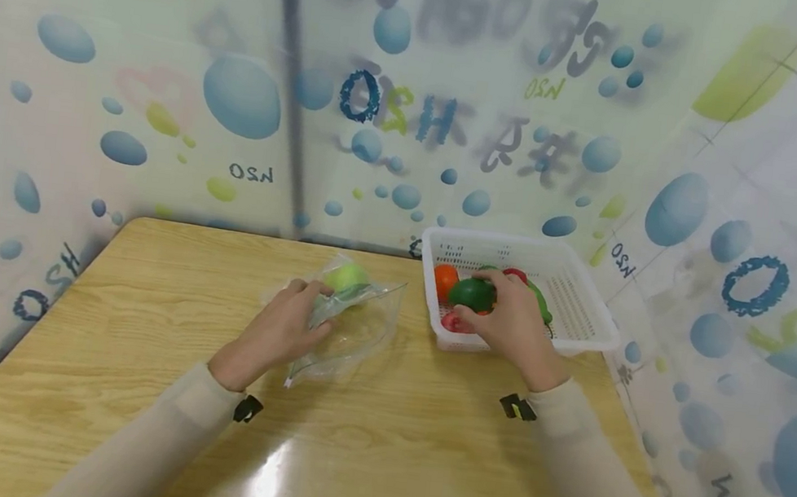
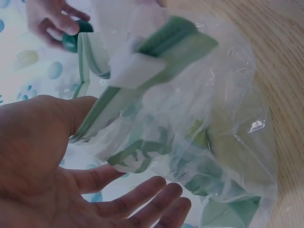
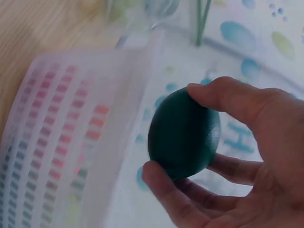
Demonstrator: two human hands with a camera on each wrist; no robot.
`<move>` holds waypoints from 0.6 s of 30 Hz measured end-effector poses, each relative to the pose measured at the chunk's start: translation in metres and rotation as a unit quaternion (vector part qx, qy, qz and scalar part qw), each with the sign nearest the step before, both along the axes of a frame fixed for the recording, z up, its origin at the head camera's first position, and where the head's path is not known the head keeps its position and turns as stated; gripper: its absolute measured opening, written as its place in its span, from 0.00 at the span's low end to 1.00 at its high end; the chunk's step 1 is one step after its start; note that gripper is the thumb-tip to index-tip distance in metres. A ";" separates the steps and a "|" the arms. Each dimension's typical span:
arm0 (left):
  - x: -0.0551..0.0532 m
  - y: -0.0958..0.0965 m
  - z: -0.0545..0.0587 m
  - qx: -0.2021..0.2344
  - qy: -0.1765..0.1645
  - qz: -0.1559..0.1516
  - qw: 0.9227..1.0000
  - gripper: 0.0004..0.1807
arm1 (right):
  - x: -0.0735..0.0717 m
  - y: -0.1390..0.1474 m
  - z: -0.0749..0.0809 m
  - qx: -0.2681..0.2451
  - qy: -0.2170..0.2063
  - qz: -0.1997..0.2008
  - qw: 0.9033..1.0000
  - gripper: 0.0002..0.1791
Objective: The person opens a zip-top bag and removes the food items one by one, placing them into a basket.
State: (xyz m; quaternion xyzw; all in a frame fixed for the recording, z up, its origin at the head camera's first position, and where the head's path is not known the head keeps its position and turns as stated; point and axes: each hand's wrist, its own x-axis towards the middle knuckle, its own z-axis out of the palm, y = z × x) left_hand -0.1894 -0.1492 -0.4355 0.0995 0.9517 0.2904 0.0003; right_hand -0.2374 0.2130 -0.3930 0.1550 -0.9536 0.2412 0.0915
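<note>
My right hand [image 1: 519,320] grips a smooth, dark green egg-shaped fruit [image 3: 184,134] between thumb and fingertips. In the head view, this fruit overlaps the white basket [image 1: 584,335], where an orange-red round piece [image 1: 445,280], a pink-red piece [image 1: 460,321] and a long green piece [image 1: 541,304] lie. My left hand [image 1: 282,329] is at the mouth of a clear zip bag [image 1: 368,323], its fingers spread and fairly straight. Thumb and index finger touch the bag's green-edged strip [image 2: 102,116], with the thumb tip hidden behind it. Inside the bag sits a light green round fruit [image 1: 347,277].
Bag and basket stand on a wooden table [image 1: 375,451], the basket near its back right corner. A curtain with blue and green spots [image 1: 409,159] rises directly behind the table, and a similar one [image 1: 750,338] runs along the right side.
</note>
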 end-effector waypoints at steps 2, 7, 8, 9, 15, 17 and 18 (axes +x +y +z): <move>0.000 0.000 0.000 0.000 -0.001 0.002 1.000 0.30 | -0.005 0.008 -0.003 0.004 -0.022 -0.014 1.000 0.35; -0.001 0.000 0.000 0.000 -0.001 0.003 1.000 0.30 | -0.015 0.022 -0.009 0.029 -0.075 -0.047 0.996 0.34; -0.001 0.000 0.000 0.000 0.000 0.002 1.000 0.30 | -0.017 0.024 -0.009 0.036 -0.081 -0.051 0.995 0.34; -0.001 0.000 0.000 0.001 0.000 0.002 1.000 0.30 | -0.018 0.025 -0.010 0.045 -0.085 -0.053 0.994 0.33; -0.002 -0.002 0.000 0.003 0.003 0.000 1.000 0.30 | -0.025 0.032 -0.015 0.085 -0.103 -0.049 0.990 0.33; -0.002 -0.002 0.000 0.003 0.007 -0.002 1.000 0.30 | -0.027 0.033 -0.016 0.095 -0.112 -0.049 0.988 0.33; -0.003 -0.002 0.000 0.003 0.008 -0.002 1.000 0.30 | -0.028 0.033 -0.017 0.100 -0.118 -0.049 0.987 0.33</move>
